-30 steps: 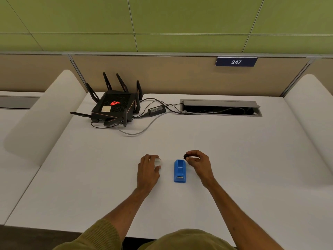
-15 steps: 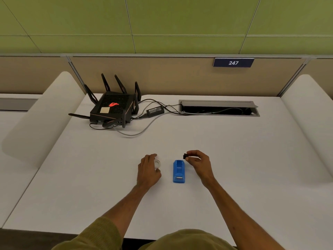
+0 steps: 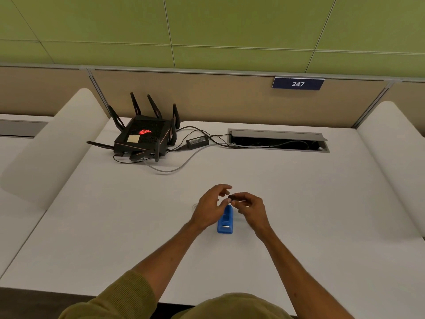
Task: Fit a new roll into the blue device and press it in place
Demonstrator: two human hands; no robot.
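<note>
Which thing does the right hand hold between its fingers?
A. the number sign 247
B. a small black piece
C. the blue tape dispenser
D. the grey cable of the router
B: the right hand pinches a small black piece above the far end of the blue tape dispenser, which lies on the table.

Office cubicle, white desk (image 3: pixel 276 192), numbered partition sign (image 3: pixel 298 84), router (image 3: pixel 143 137), cable hatch (image 3: pixel 278 140)

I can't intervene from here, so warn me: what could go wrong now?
The right hand only pinches the small black part at its fingertips above the blue holder; it could slip and drop. The left hand, fingers loose, crowds close beside it and might knock the part or nudge the holder.
</note>
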